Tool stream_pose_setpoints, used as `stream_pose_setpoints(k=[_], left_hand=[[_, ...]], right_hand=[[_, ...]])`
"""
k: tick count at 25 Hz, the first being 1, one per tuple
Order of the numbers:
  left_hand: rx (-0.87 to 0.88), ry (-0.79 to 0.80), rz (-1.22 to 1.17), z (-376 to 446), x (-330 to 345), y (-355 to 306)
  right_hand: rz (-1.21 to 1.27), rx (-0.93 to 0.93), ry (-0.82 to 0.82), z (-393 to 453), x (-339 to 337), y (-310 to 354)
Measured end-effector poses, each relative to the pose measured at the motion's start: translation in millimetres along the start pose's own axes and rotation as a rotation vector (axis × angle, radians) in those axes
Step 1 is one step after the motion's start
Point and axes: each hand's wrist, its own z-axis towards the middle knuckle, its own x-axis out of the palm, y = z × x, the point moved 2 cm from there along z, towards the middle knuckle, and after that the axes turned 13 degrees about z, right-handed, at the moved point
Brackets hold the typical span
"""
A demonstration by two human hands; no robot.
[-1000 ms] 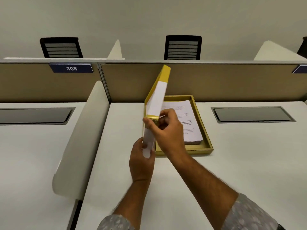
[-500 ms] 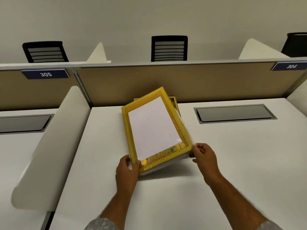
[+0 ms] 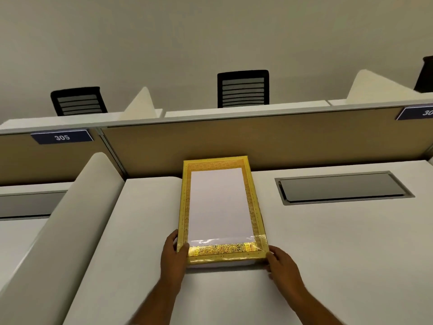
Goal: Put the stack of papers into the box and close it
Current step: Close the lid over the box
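The gold box lid [image 3: 220, 207], white in the middle with a patterned gold border, lies flat over the box on the white desk [image 3: 328, 242]. It covers the box and the stack of papers, so both are hidden. My left hand [image 3: 174, 252] grips the lid's near left corner, thumb on top. My right hand [image 3: 281, 263] holds the near right corner with its fingers along the side.
A curved white divider [image 3: 70, 226] rises to the left of the desk. A tan partition [image 3: 257, 139] stands right behind the box. A grey cable hatch [image 3: 342, 187] is set into the desk at the right. Black chairs [image 3: 242, 89] show beyond the partition.
The lid went from upright beside the open box, to tilted above it, to flat on the box. Both hands moved to its near corners. The papers are now covered.
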Motion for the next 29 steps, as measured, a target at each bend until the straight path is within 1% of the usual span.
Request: stream_pose_setpoints(k=[2,4,7,10,13,15,18,20,22,23,26,29], left_hand=[[-0.014,0.011,0.056,17,3,-10],[-0.023,0.011,0.127,35,8,-15],[0.042,-0.034,0.298,58,12,-16],[0.111,-0.079,0.436,74,15,-14],[0.135,-0.08,0.492,81,13,-7],[0.127,-0.085,0.529,77,10,-3],[0.125,-0.133,0.677,71,12,-8],[0.187,-0.178,0.779,77,20,-20],[0.275,-0.155,0.848,92,29,-34],[0.293,-0.136,0.873,100,33,-41],[0.268,-0.131,0.939,113,37,-49],[0.242,-0.073,0.948,113,32,-49]], right_hand=[[-0.095,-0.045,-0.017,20,1,8],[-0.129,-0.046,0.005,39,5,20],[-0.176,-0.096,0.038,66,14,44],[-0.236,-0.154,-0.017,94,24,57],[-0.381,-0.197,-0.079,106,25,55],[-0.448,-0.228,-0.041,106,24,53],[-0.57,-0.199,0.042,109,21,54],[-0.688,-0.194,0.021,116,24,59],[-0.762,-0.182,0.02,128,31,67],[-0.761,-0.153,0.037,135,33,72],[-0.695,-0.057,0.094,147,33,78],[-0.65,-0.071,0.092,141,32,74]])
